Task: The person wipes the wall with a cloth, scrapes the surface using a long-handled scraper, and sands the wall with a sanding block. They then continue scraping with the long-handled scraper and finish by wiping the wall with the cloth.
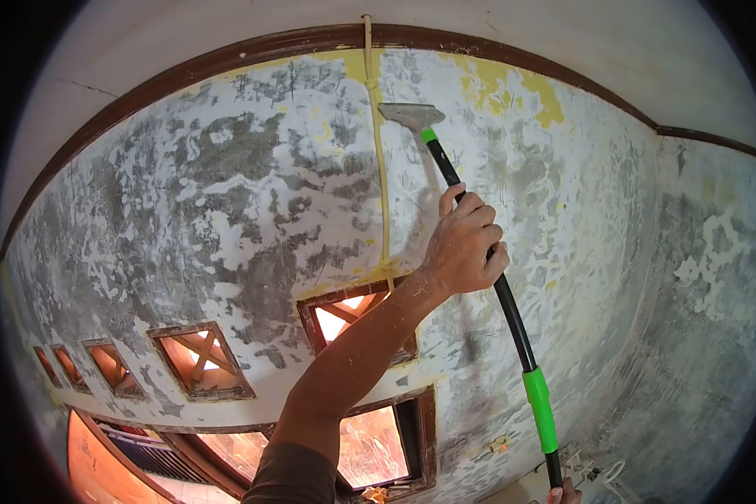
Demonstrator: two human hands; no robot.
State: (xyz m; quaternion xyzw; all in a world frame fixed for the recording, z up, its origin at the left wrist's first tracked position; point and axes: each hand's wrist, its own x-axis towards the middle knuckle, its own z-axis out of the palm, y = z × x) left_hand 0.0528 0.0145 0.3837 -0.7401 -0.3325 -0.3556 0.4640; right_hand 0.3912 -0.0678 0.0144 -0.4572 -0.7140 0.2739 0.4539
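Observation:
A long-handled scraper has a black pole (513, 323) with a green grip (539, 410) low on it. Its wide metal blade (412, 113) is at the patchy wall (269, 210), just right of a yellowish vertical conduit (380, 168). My left hand (470, 244) is wrapped round the upper part of the pole, below the blade. At the bottom edge of the view my right hand (565, 494) holds the pole's lower end, below the green grip; only part of this hand shows. Yellow paint patches (542, 97) remain near the top of the wall.
Brown trim (302, 39) runs along the ceiling edge. Small wood-framed vents (202, 361) and a larger window (374, 445) sit lower in the wall. A wall socket (499, 445) is at the lower right, with cluttered objects (596, 470) beyond the pole. Another wall meets at the right.

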